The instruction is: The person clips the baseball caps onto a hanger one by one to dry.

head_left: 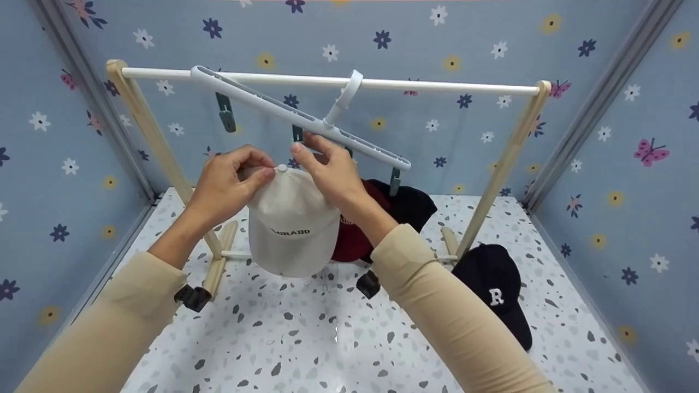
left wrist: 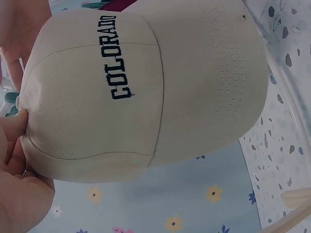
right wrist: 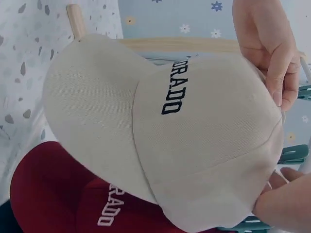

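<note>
A cream cap [head_left: 295, 218] with dark COLORADO lettering hangs brim down in front of the hanger. My left hand [head_left: 226, 177] pinches it at the crown, beside the top button; in the left wrist view the thumb [left wrist: 14, 125] presses on the fabric. Close by the crown's other side is my right hand [head_left: 338, 169], its thumb and fingers apart, right beside a green clip [head_left: 297, 132] on the light grey hanger [head_left: 262, 103]. The hanger tilts down to the right, its hook over the rod. In the right wrist view another green clip [right wrist: 294, 154] shows above the cap.
A wooden rack with a white rod [head_left: 437, 86] carries the hanger. Behind the right forearm are a dark red cap [head_left: 349, 245] and a black cap [head_left: 412, 204]. A navy cap [head_left: 494, 289] with a white R lies on the speckled surface [head_left: 273, 338] at right. Flowered walls surround everything.
</note>
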### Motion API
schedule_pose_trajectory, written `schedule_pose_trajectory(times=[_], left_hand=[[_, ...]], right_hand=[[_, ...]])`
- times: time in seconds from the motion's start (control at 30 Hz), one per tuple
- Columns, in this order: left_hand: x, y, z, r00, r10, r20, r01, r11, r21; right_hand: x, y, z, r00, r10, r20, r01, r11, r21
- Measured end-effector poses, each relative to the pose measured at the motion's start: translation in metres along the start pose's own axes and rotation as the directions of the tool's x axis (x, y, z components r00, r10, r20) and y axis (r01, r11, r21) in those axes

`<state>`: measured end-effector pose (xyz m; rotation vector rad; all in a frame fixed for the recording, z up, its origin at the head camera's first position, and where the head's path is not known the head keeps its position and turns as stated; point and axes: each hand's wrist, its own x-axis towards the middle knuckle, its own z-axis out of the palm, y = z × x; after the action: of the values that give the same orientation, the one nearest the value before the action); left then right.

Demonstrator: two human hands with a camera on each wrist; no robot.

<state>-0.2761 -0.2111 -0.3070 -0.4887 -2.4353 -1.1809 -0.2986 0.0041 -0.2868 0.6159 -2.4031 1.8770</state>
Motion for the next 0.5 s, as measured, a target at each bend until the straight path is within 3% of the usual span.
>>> schedule_pose_trajectory(times=[0.13,0.5], left_hand=[[-0.0007,0.001,0.001,1.0,-0.005,-0.001,0.005,1.0,-0.003],[-0.0001,-0.0049,0.0037,1.0,0.022,-0.013,-0.022,1.0,0.009]], right_hand=[[0.004,-0.0001,0.0026,1.0,-0.012,-0.021,0.013,0.998,0.069],[0.0043,0.0001,0.0029,1.0,-0.014,-0.026,0.017,0.995,0.098]])
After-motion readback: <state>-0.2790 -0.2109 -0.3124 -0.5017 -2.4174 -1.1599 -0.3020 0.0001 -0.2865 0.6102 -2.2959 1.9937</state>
